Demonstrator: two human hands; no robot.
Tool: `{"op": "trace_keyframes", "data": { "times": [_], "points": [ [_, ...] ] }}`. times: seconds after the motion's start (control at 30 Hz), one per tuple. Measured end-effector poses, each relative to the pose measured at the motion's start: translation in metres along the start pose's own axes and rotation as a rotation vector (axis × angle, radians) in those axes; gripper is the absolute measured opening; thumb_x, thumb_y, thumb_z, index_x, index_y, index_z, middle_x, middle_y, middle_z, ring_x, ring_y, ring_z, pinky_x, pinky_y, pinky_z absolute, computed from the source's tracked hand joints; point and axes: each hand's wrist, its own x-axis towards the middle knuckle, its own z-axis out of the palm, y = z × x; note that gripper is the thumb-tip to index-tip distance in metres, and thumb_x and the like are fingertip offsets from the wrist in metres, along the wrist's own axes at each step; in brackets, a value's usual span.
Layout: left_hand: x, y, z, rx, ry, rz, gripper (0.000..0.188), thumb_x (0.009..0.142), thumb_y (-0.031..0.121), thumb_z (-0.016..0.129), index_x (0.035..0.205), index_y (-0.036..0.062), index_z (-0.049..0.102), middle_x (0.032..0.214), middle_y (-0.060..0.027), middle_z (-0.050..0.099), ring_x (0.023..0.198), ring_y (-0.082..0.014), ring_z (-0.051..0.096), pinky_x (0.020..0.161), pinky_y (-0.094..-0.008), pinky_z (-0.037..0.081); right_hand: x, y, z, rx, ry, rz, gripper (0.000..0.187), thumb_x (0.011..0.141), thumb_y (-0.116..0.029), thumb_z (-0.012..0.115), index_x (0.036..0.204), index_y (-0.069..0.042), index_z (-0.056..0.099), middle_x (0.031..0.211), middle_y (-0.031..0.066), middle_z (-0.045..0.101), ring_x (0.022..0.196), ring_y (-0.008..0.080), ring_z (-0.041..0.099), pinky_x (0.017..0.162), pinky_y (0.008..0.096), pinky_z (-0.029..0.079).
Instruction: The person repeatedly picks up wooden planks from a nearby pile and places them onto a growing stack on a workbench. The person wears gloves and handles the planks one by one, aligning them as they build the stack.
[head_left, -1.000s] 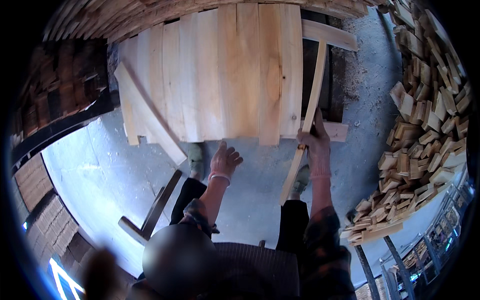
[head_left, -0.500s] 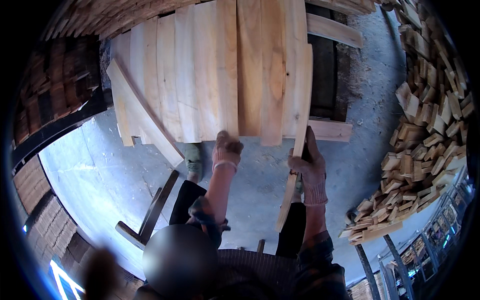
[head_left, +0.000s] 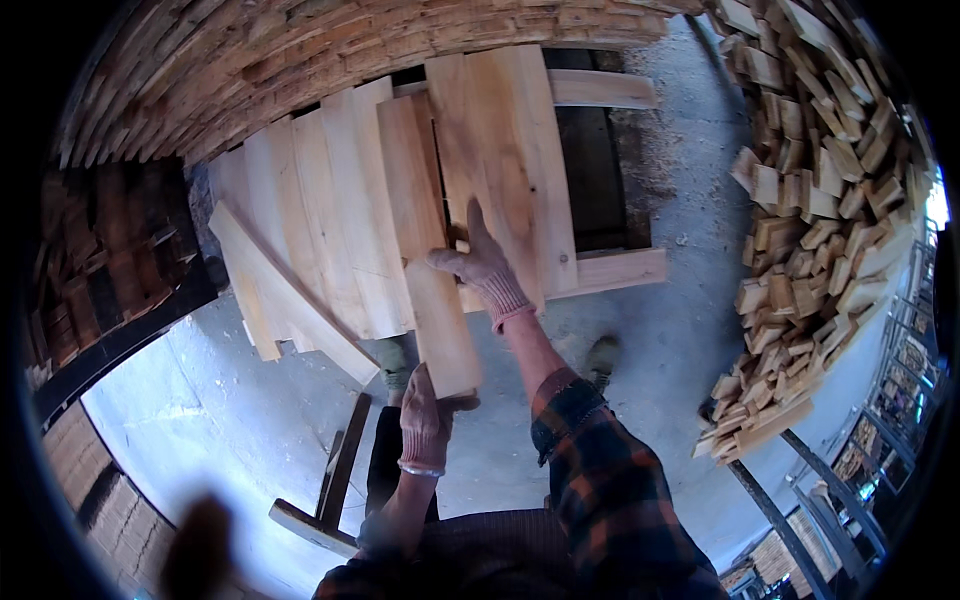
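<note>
My gloved left hand (head_left: 428, 422) grips the near end of a pale wooden board (head_left: 443, 320), which sticks out toward me past the other boards. Its fingers close round the board's left corner. My gloved right hand (head_left: 487, 265) lies farther up, at the right edge of this board. Its thumb reaches over the board and a finger stretches forward, the fingers apart. Under it a dark gap splits the row, with wide boards (head_left: 500, 140) to the right and several flat boards (head_left: 320, 200) to the left. A loose narrow board (head_left: 290, 290) lies slantwise across the left ones.
Cross boards (head_left: 620, 270) jut out from under the row at the right. Beyond it rises a large wood stack (head_left: 400, 35). A heap of short wood pieces (head_left: 790, 260) stands at the right. A dark wooden stand (head_left: 345, 465) is on the floor near my left leg.
My right hand has let go of the narrow board at the right edge and moved left. A board from the middle now juts toward me, with my left hand on its end.
</note>
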Motion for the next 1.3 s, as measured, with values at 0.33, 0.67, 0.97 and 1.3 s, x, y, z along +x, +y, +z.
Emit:
{"op": "trace_keyframes", "data": {
  "times": [0.33,0.67,0.97,1.3],
  "points": [
    [-0.040,-0.024,0.028,-0.016,-0.399,-0.201,0.065,0.097,0.044,0.047,0.141,-0.0015,0.034,0.131,-0.0191,0.053,0.120,-0.0292,0.052,0.104,-0.0425,0.039,-0.092,0.034,-0.062,0.598,-0.128,-0.041,0.071,0.075,-0.011,0.066,0.140,0.004,0.041,0.124,0.0103,0.057,0.108,0.0163,0.055,0.092,0.0280,0.045],
    [0.164,-0.012,-0.035,1.459,0.165,0.201,0.109,0.067,0.048,0.079,0.151,0.0179,0.016,0.155,-0.0197,0.015,0.140,-0.0430,0.018,0.113,-0.0480,0.025,-0.005,0.081,-0.234,0.005,0.352,-0.120,0.078,0.072,-0.009,0.068,0.144,-0.006,0.038,0.119,0.0056,0.061,0.095,0.0147,0.059,0.085,0.0257,0.048],
    [0.185,-0.074,-0.049,1.684,0.252,0.294,0.137,0.051,0.074,0.073,0.153,0.0187,0.000,0.155,-0.0279,-0.004,0.141,-0.0506,-0.002,0.113,-0.0595,0.004,0.035,0.135,-0.199,-0.273,0.317,-0.069,0.094,0.070,-0.020,0.070,0.149,-0.004,0.022,0.112,0.0245,0.062,0.100,0.0288,0.063,0.088,0.0309,0.048],
    [0.184,-0.057,-0.027,1.636,0.207,0.212,0.134,0.053,0.073,0.073,0.153,0.0191,0.002,0.155,-0.0278,-0.001,0.141,-0.0506,0.000,0.113,-0.0594,0.005,0.032,0.123,-0.172,-0.400,0.196,0.013,0.097,0.070,-0.019,0.068,0.151,-0.008,0.016,0.120,0.0257,0.059,0.111,0.0323,0.059,0.097,0.0337,0.044]
  ]
}}
